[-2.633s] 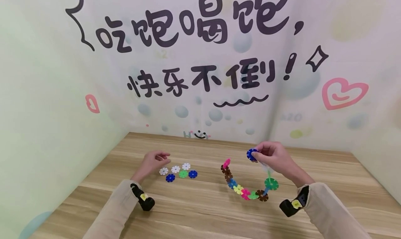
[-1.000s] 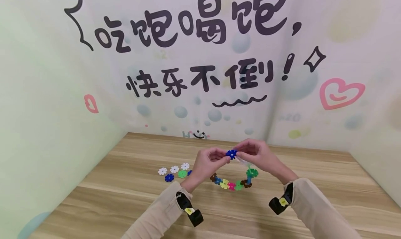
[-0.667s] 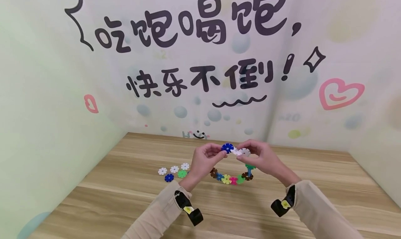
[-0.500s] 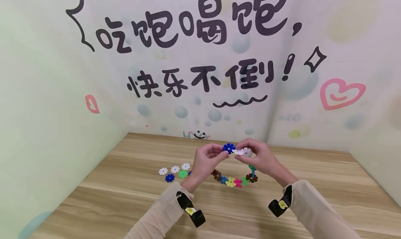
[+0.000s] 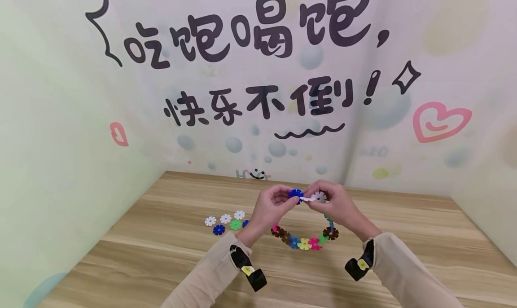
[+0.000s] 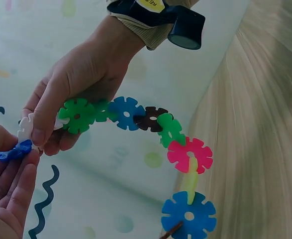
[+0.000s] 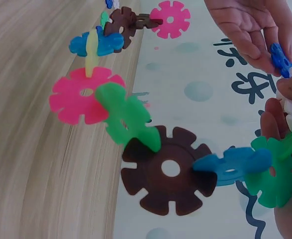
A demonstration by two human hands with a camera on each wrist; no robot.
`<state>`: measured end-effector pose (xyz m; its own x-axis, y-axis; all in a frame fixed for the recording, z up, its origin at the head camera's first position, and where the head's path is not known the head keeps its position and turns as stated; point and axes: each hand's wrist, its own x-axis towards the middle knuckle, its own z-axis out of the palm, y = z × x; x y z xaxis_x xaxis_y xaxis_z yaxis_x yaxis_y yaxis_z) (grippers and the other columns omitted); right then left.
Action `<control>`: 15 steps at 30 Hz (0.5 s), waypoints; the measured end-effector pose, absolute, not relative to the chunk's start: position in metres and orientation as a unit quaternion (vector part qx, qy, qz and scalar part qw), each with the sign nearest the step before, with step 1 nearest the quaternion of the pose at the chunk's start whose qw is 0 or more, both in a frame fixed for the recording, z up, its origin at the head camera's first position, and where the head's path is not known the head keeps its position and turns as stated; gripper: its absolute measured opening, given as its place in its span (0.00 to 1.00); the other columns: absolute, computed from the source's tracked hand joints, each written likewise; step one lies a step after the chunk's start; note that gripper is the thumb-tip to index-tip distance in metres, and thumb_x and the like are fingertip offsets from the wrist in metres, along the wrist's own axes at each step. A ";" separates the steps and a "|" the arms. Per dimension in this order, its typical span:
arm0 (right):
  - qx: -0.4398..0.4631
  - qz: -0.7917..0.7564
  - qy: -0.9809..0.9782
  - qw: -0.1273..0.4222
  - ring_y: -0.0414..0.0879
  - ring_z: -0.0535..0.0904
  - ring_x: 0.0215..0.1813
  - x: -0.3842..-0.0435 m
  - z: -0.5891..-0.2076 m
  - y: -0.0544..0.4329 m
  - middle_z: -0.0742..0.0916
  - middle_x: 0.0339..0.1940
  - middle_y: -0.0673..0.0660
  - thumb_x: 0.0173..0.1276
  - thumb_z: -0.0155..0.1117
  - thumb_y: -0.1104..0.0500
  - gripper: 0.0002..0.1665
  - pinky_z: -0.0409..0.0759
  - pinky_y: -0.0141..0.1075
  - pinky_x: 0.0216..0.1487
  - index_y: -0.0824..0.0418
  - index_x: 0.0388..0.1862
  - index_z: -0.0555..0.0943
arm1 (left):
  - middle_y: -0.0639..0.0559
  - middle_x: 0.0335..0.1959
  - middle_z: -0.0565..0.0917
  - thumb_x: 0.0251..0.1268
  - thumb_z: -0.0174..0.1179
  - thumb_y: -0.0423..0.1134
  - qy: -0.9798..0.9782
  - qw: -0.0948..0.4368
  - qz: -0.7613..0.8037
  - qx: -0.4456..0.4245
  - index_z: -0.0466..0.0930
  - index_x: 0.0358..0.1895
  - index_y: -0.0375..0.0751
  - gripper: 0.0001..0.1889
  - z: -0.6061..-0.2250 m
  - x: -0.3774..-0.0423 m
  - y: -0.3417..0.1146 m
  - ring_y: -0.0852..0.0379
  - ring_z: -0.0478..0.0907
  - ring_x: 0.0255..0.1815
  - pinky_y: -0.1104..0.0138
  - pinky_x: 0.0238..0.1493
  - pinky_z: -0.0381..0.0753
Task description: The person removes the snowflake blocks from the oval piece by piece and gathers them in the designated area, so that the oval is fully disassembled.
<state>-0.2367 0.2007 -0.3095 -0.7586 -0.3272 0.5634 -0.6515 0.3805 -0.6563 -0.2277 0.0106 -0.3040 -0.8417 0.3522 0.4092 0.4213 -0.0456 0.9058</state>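
A blue notched plastic disc (image 5: pixel 296 195) is pinched between the thumb and fingers of my left hand (image 5: pixel 271 207). My right hand (image 5: pixel 338 207) pinches a white notched disc (image 5: pixel 308 199) at the end of a chain of interlocked discs. Blue and white discs meet edge to edge; how deeply their slots engage is hard to tell. From the right hand the chain hangs in a curve, with green, brown, pink, yellow and blue discs (image 6: pixel 189 215) set crosswise. Its far end is a pink disc (image 7: pixel 170 19), free in the right wrist view and partly behind my left hand in the head view.
Left of my left forearm, loose discs lie on the wooden table (image 5: pixel 141 254): several white discs (image 5: pixel 225 218), a green disc (image 5: pixel 236 224) and blue discs (image 5: pixel 219 229), one partly hidden by the hand. A printed backdrop (image 5: pixel 258 142) stands behind the table.
My left hand has come right from beside the loose discs and holds the blue disc that my right hand pinched earlier. The right hand has moved left and holds the white end disc.
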 end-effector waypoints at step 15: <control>0.342 0.436 -0.808 0.200 0.40 0.74 0.28 -0.234 -0.311 0.204 0.82 0.28 0.50 0.50 0.64 0.73 0.10 0.74 0.30 0.24 0.58 0.26 0.81 | 0.35 0.29 0.81 0.54 0.59 0.27 -0.702 0.046 -0.663 -0.253 0.78 0.34 0.24 0.07 -0.305 -0.221 0.013 0.45 0.79 0.27 0.65 0.31 0.80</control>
